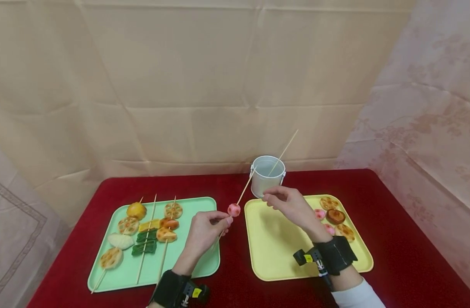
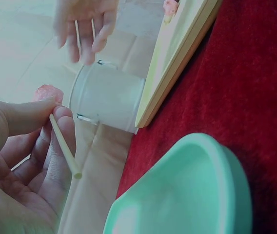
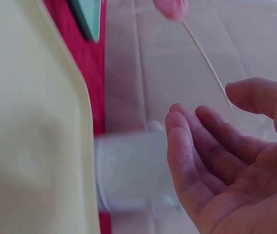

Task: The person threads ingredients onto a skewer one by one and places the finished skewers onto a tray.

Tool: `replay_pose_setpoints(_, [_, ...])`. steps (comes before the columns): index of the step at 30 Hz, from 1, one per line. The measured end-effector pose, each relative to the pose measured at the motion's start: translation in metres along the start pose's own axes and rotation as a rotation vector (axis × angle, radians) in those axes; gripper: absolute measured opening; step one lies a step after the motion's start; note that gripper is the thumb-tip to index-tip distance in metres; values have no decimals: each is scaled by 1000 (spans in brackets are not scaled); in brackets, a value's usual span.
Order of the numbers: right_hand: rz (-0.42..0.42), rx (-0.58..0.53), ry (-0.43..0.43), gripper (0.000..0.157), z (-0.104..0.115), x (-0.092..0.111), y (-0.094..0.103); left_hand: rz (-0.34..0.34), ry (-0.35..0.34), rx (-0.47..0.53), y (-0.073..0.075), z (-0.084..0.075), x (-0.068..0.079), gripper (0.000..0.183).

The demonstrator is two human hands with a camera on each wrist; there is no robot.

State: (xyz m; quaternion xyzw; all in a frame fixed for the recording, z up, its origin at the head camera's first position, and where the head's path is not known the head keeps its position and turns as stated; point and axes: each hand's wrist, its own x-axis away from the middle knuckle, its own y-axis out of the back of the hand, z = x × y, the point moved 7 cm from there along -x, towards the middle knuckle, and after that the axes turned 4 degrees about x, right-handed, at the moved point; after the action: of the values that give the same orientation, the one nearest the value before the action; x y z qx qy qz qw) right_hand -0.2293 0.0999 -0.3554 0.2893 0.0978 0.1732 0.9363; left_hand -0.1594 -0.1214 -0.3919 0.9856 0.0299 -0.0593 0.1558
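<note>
My left hand (image 1: 205,232) pinches a thin wooden skewer (image 1: 245,188) between thumb and fingers. A pink mottled ball (image 1: 233,209) is threaded on it, just above the fingertips. The skewer slants up to the right, and its blunt lower end pokes out below the grip in the left wrist view. Over the back left of the yellow tray (image 1: 273,256), my right hand (image 3: 231,170) has loosely bent fingers and holds nothing, its thumb apart from them. In the right wrist view the skewer's tip overlaps the gap beside that thumb.
A white metal bucket (image 1: 258,185) with one bare skewer (image 1: 288,146) stands behind. Slices, a brown mushroom-like piece (image 1: 335,217) and more pink balls (image 1: 320,214) lie on the yellow tray's right side. The green tray (image 1: 209,266) at left carries several loaded skewers.
</note>
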Motion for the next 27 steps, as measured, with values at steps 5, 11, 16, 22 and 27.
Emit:
replay_pose_setpoints(5, [-90, 246, -12, 34, -13, 7, 37, -9, 12, -23, 2, 1, -1, 13])
replay_pose_setpoints(11, [-75, 431, -111, 29, -36, 24, 68, -20, 26, -30, 4, 3, -3, 12])
replay_pose_setpoints(16, [4, 572, -165, 32, -56, 35, 71, -23, 17, -41, 7, 6, -1, 15])
replay_pose_setpoints(22, [-7, 783, -34, 23, -63, 37, 69, -20, 37, -61, 7, 9, -1, 13])
replay_pose_setpoints(27, [-18, 844, 4, 9, -66, 36, 68, -26, 31, -53, 7, 7, -3, 15])
